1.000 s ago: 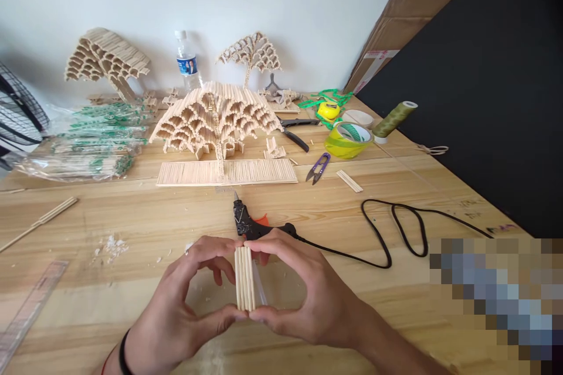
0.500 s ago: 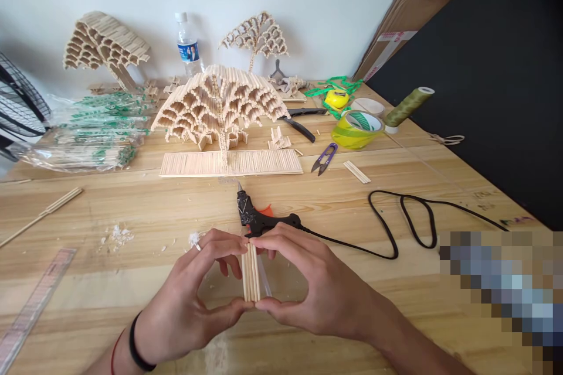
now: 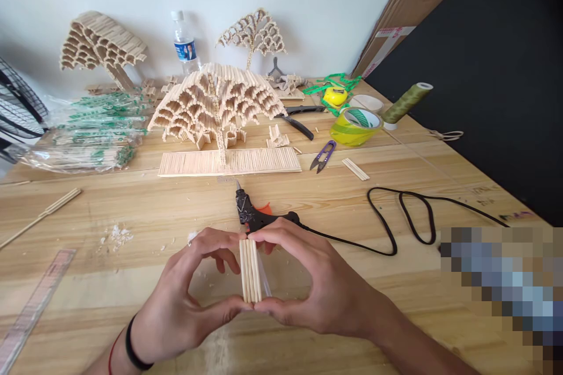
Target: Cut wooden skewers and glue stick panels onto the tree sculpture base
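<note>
Several short wooden sticks (image 3: 250, 271) stand side by side as a small flat panel between my hands. My left hand (image 3: 193, 293) pinches the panel's left part, index fingertip at the top end and thumb at the bottom. In the same way, my right hand (image 3: 312, 284) grips the right part at both ends. Just beyond my fingertips lies a black glue gun (image 3: 253, 214) with an orange trigger, its nozzle pointing away from me. Part of a clear glue stick (image 3: 265, 278) shows behind the panel.
A stick-built tree model (image 3: 220, 105) rises from a stick base (image 3: 189, 163). Purple thread snips (image 3: 323, 156), yellow tape (image 3: 356, 126) and a small stick piece (image 3: 355, 169) lie at right. The gun's cord (image 3: 387, 234) loops rightward. Bagged sticks (image 3: 92, 129) and a ruler (image 3: 37, 310) are at left.
The stick panel has turned slightly, so more of its face shows. Both hands keep their pinch with hardly any movement. The whole view has shifted a little.
</note>
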Demonstrator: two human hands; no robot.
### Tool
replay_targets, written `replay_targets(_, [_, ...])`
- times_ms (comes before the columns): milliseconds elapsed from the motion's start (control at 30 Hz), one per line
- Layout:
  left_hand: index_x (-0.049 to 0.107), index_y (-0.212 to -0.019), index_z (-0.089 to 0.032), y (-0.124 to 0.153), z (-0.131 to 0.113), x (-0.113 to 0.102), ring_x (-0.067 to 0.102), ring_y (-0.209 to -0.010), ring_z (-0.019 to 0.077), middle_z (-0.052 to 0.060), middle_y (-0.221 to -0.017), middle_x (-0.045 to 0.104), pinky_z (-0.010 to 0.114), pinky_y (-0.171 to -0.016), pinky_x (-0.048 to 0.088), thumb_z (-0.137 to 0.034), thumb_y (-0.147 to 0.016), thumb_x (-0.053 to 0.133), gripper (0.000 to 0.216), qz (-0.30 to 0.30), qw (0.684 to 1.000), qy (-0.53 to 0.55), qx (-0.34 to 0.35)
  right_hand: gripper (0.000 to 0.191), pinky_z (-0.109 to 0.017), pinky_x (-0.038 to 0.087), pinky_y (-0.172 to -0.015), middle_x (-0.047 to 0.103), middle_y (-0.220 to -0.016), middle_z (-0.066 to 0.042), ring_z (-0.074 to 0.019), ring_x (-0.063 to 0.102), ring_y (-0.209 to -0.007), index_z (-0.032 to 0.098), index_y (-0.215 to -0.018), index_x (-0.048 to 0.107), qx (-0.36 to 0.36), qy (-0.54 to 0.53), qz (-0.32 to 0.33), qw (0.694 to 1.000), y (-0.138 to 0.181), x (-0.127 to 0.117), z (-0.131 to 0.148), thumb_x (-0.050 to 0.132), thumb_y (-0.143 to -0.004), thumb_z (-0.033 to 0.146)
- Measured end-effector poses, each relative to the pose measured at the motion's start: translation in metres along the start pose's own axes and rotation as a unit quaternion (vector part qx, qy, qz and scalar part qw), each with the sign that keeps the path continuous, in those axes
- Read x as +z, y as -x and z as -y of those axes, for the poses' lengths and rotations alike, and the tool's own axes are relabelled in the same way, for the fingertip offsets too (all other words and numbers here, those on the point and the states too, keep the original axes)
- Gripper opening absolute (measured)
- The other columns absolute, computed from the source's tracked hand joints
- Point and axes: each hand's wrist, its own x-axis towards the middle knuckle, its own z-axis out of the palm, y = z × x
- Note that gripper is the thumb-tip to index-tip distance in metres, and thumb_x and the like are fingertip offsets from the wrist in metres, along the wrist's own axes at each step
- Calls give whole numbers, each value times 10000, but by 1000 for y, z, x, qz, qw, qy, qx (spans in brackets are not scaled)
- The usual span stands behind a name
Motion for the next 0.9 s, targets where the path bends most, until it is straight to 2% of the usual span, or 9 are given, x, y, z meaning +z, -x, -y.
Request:
replay_targets(100, [508, -1383, -320, 0, 0, -1, 659, -918, 200, 72, -1149, 666, 360, -828, 584, -211, -833, 808, 636, 4, 1000, -4, -3, 642, -367, 568, -894, 683, -1120, -88, -222, 651, -993, 200, -1289, 607, 4, -6, 1, 1000, -1, 0, -1, 888, -737, 366])
replay_targets(200, [511, -1364, -318, 0, 1, -1, 652, -909, 196, 68, -1133, 650, 356, -818, 584, -212, -833, 795, 612, -3, 1000, -26, -6, 736, -392, 548, -955, 690, -1158, -90, -233, 651, -1034, 213, -1325, 616, 28, -17, 15, 999, -4, -5, -5, 909, -706, 483])
replay_targets(267, [510, -1348, -314, -1, 2, -2, 646, -886, 185, 74, -1170, 633, 350, -806, 584, -209, -840, 779, 584, -8, 999, -43, -7, 722, -406, 535, -976, 698, -1161, -85, -231, 650, -1039, 233, -1358, 613, 44, -12, 5, 999, -6, -12, -10, 872, -748, 518])
replay_targets(367, [512, -1317, -302, -3, 3, -3, 637, -847, 169, 79, -1188, 615, 345, -788, 580, -216, -846, 763, 540, -14, 998, -60, -5, 394, -386, 538, -940, 707, -1107, -75, -209, 655, -1001, 229, -1268, 665, 52, 17, -59, 997, -10, -27, -20, 733, -915, 392])
replay_targets(433, [511, -1304, -291, -3, 5, -3, 632, -827, 167, 71, -1137, 612, 343, -774, 576, -219, -842, 758, 529, -19, 998, -66, -4, 230, -367, 539, -903, 712, -1051, -67, -200, 661, -962, 215, -1152, 695, 64, 42, -126, 989, -11, -38, -29, 661, -951, 322])
replay_targets(533, [504, -1297, -283, -3, 5, -3, 631, -806, 164, 51, -1056, 598, 336, -754, 573, -197, -837, 745, 526, -24, 997, -69, -4, 166, -355, 532, -873, 730, -1006, -57, -202, 670, -924, 211, -1052, 705, 109, 56, -216, 969, -12, -49, -44, 627, -959, 325])
replay_targets(600, [507, -1288, -282, -2, 4, -2, 634, -801, 165, 40, -1019, 590, 338, -757, 573, -182, -832, 741, 522, -24, 997, -72, 0, 161, -344, 530, -857, 744, -989, -53, -205, 680, -911, 209, -1010, 708, 132, 46, -238, 961, -12, -50, -49, 623, -960, 337])
replay_targets(767, [514, -1285, -281, -7, 11, -9, 660, -870, 183, 45, -1039, 620, 350, -818, 569, -235, -847, 750, 499, -35, 994, -107, 4, 162, -302, 521, -789, 733, -904, -36, -189, 680, -851, 203, -931, 705, 126, 54, -190, 972, -13, -39, -45, 595, -966, 317])
replay_targets(900, [540, -1292, -271, -17, 35, -30, 667, -1084, 243, 76, -1198, 669, 418, -960, 529, -402, -881, 741, 476, -130, 970, -198, -45, 173, -300, 524, -799, 730, -902, -37, -188, 670, -844, 208, -924, 707, 120, 62, -165, 977, -13, -33, -42, 584, -971, 321])
